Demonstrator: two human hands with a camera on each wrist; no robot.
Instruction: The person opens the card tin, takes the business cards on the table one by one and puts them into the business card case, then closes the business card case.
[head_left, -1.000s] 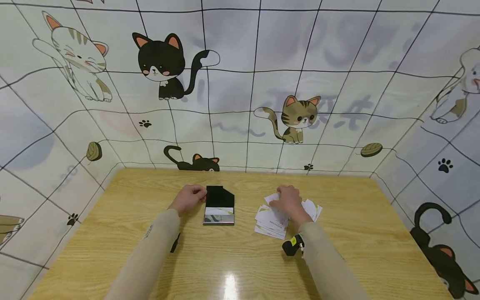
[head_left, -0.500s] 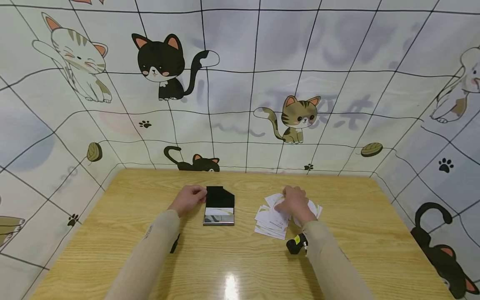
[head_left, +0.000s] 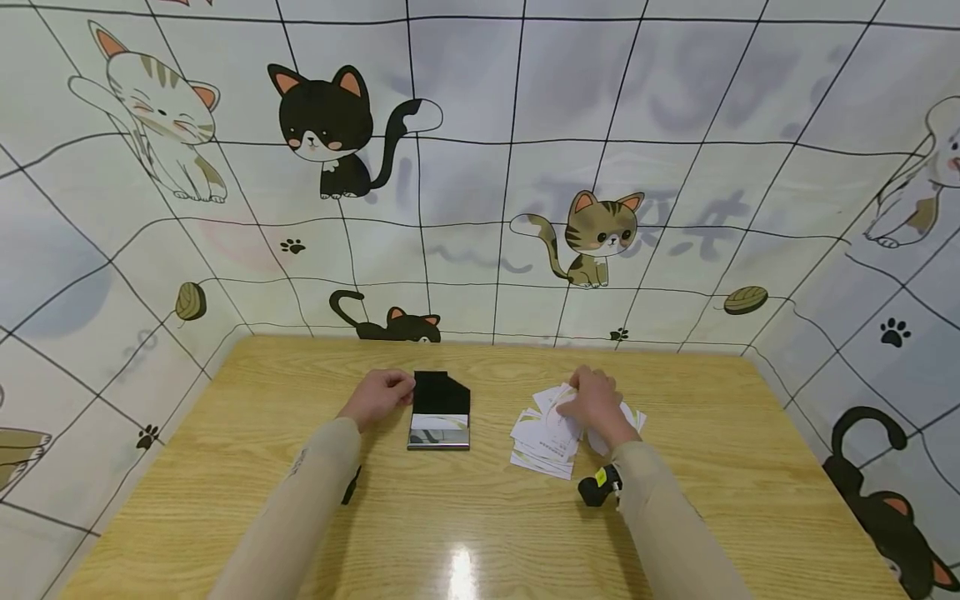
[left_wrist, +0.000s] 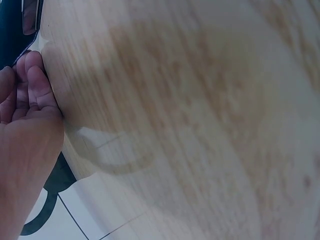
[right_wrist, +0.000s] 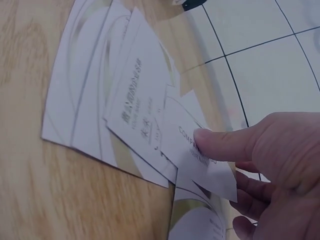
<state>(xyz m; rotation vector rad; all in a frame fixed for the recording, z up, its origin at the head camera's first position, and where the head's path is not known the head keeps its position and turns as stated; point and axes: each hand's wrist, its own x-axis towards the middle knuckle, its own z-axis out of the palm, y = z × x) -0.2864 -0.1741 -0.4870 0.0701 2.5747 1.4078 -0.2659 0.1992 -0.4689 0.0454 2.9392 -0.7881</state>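
The right hand pinches a card, thumb on its printed face and the other fingers behind. A line beginning "COMPA" runs under the thumb, which hides some letters before a closing "GO"; below it reads "YOUR NAME". Just beyond those fingers, an overlapping spread of cards lies on the worktop. One card in the spread bears bold Chinese characters, too soft to read surely, with a small "YOUR NAME" beneath; others show gold curves, and smaller lines are illegible. The left hand has its fingers bent, pinching the edge of the case's black flap. Beside those fingers, toward the other hand, the case holds a white card above its shiny front. Small lettering on the left sleeve, back from the fingers, is too tiny to read.
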